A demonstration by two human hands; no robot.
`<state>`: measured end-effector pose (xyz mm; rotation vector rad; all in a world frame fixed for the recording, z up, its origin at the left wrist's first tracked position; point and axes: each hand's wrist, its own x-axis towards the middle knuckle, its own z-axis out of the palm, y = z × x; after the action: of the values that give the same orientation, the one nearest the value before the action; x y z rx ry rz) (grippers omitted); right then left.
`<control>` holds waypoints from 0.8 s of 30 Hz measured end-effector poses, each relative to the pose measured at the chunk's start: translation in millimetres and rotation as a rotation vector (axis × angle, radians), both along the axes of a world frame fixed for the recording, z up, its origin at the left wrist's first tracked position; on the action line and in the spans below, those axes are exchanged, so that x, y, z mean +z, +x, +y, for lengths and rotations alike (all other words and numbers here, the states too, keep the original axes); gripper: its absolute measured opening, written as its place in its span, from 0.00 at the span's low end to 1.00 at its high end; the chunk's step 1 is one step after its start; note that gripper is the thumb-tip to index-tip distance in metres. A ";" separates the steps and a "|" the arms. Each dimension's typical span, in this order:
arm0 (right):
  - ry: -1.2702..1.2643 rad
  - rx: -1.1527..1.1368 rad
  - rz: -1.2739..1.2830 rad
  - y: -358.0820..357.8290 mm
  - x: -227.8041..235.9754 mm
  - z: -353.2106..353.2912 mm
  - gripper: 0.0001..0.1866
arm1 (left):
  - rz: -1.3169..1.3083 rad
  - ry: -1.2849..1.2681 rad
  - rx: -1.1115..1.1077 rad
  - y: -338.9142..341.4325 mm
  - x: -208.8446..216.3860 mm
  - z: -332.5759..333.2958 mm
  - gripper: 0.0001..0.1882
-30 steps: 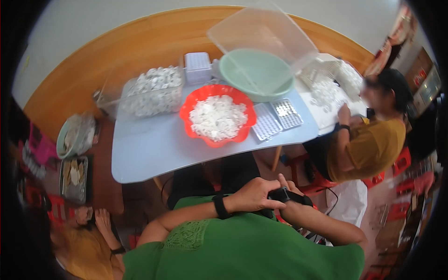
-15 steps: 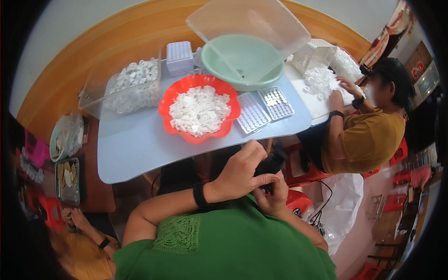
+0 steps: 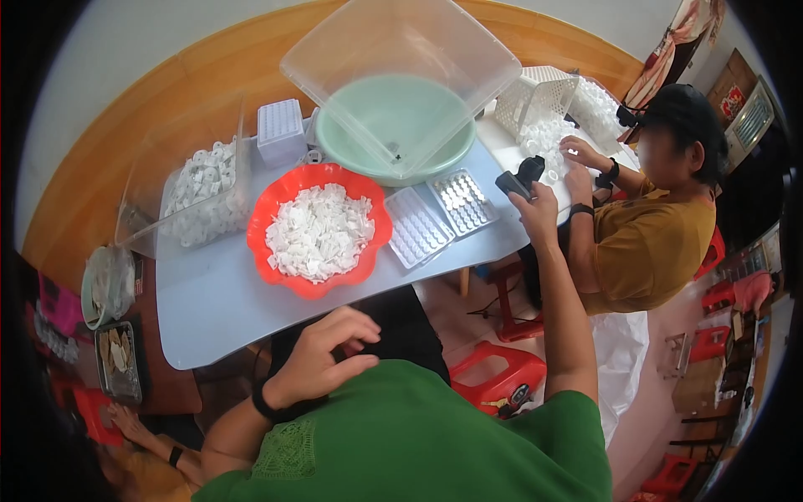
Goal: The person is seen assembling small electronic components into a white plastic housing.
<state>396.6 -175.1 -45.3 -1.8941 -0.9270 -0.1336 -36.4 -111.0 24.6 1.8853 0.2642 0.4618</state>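
Observation:
My right hand (image 3: 539, 209) is stretched out over the table's right end, closed around a black boxy device (image 3: 529, 171) whose exact kind I cannot make out. Close to my body, in front of the table edge, my left hand (image 3: 329, 356) is empty, its fingers loosely bent and the thumb apart. Beyond it on the pale blue table (image 3: 209, 289) stands a red scalloped bowl (image 3: 266, 266) heaped with small white plastic pieces (image 3: 322, 230). Beside the bowl lie two clear trays, one with round white pockets (image 3: 416, 227) and one holding shiny round pieces (image 3: 462, 201).
A clear bin (image 3: 138, 238) of white parts and a white rack box (image 3: 281, 132) stand at the back left. Behind the trays, a clear lid (image 3: 418, 50) leans over a green basin (image 3: 343, 151). A co-worker (image 3: 648, 226) sits at right; red stools (image 3: 499, 381) stand below.
My hands have parted. The right one has carried the black device up and right over the table edge, while the left has drawn back down and left. The view has shifted.

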 end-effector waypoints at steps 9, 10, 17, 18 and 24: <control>-0.373 -0.129 -0.203 1.1 -7.0 45.4 0.25 | -0.003 -0.273 0.228 -38.3 -4.9 5.8 0.09; -0.374 -0.116 -0.203 -0.7 -4.6 44.7 0.25 | -0.002 -0.275 0.241 -39.8 -3.6 6.3 0.09; -0.099 -0.087 -0.363 -54.5 33.3 -1.3 0.18 | -0.275 -0.418 0.302 -47.6 18.6 19.8 0.07; 0.034 0.004 -0.286 -90.8 52.0 -6.3 0.17 | -0.301 -0.416 0.334 -49.1 22.2 23.1 0.06; 0.256 1.044 -0.354 -296.0 71.6 5.1 0.29 | -0.485 -0.338 0.577 -40.4 56.5 47.0 0.04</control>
<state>100.6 -170.0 26.3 -0.9818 -1.9193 0.0478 -76.9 -64.0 81.1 1.2977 0.5237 1.1658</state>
